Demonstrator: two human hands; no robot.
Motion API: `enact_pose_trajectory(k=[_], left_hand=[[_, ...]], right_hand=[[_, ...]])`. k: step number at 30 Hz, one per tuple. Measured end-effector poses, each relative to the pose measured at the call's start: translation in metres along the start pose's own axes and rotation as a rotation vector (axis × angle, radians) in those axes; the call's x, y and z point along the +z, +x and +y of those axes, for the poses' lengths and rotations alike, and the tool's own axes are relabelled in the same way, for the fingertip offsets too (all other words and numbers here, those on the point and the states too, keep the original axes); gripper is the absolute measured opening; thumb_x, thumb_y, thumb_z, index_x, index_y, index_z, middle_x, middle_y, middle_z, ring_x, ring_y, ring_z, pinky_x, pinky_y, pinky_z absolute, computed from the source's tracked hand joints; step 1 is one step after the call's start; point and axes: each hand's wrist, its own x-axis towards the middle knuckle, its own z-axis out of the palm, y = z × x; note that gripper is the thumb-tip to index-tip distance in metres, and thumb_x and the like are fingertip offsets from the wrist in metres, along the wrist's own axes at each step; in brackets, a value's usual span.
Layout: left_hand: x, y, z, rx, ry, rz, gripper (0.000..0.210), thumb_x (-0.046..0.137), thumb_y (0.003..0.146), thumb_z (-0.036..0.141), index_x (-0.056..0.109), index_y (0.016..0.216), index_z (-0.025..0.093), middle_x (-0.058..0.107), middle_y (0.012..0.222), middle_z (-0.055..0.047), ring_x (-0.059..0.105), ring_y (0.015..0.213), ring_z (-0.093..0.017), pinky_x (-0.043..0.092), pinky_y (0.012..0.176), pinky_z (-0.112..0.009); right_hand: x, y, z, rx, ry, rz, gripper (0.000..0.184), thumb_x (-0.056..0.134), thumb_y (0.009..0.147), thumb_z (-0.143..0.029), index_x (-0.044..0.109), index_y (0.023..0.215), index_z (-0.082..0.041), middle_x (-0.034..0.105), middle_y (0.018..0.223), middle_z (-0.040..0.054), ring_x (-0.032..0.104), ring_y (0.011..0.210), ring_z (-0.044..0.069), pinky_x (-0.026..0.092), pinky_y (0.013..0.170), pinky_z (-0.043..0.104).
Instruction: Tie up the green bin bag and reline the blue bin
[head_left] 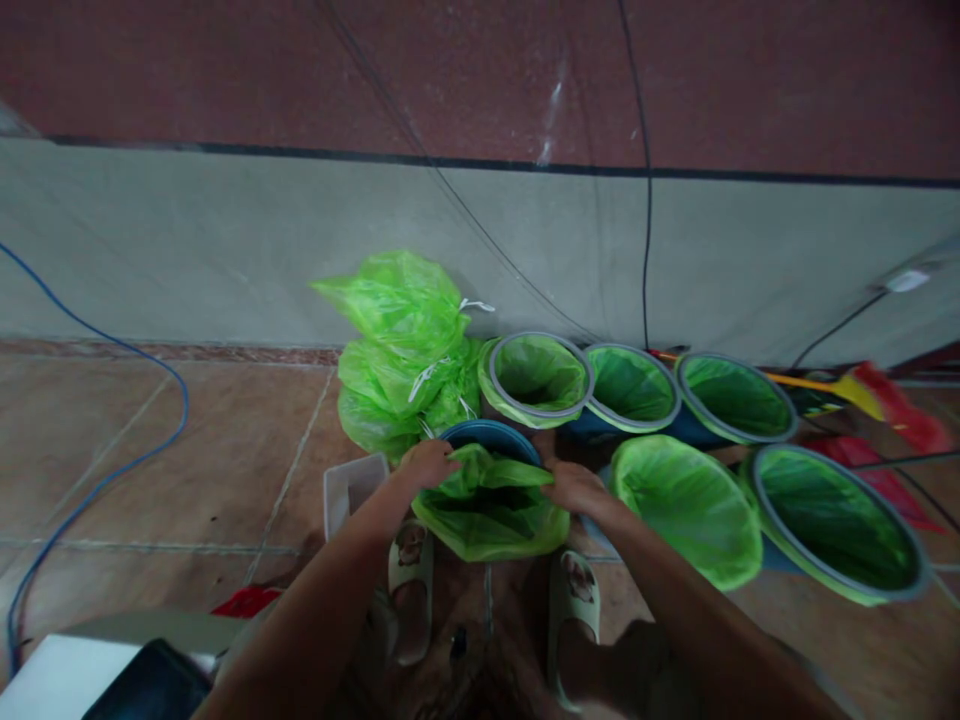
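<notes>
A green bin bag (495,525) hangs between my hands, its mouth spread over the near side of a blue bin (491,434). My left hand (429,462) grips the bag's edge at the left. On the other side, my right hand (576,487) is closed on the bag's right edge. The bin's far rim shows bare and blue behind the bag. Its lower body is hidden. Close by on the right is another bin lined with a green bag (686,510), the bag's edge folded outward.
Tied green bags (397,340) are heaped against the wall. Several lined bins with grey rims (540,412) stand to the right. A white container (352,485) sits left of my feet. A blue cable (184,400) crosses the floor; a yellow-handled red tool (900,410) lies far right.
</notes>
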Motion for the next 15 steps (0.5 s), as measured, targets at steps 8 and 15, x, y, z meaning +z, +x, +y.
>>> enact_pose_trajectory(k=[8, 15], left_hand=[[-0.021, -0.001, 0.014, 0.095, -0.015, 0.150, 0.033, 0.046, 0.084, 0.010, 0.073, 0.101, 0.019, 0.075, 0.098, -0.005, 0.068, 0.093, -0.018, 0.051, 0.089, -0.028], [-0.035, -0.021, 0.031, 0.474, -0.158, 0.155, 0.031, 0.044, 0.081, 0.006, 0.072, 0.087, 0.019, 0.073, 0.090, -0.002, 0.066, 0.084, -0.014, 0.051, 0.083, -0.026]], right_hand=[[-0.007, -0.001, -0.003, -0.012, 0.028, -0.020, 0.038, 0.072, 0.073, -0.025, 0.071, 0.109, -0.015, 0.071, 0.112, 0.0157, 0.065, 0.107, 0.032, 0.049, 0.089, 0.037], [-0.007, 0.014, -0.020, -0.399, 0.330, 0.329, 0.072, 0.065, 0.073, -0.015, 0.048, 0.143, -0.018, 0.047, 0.149, 0.0130, 0.042, 0.136, 0.024, 0.033, 0.113, 0.037]])
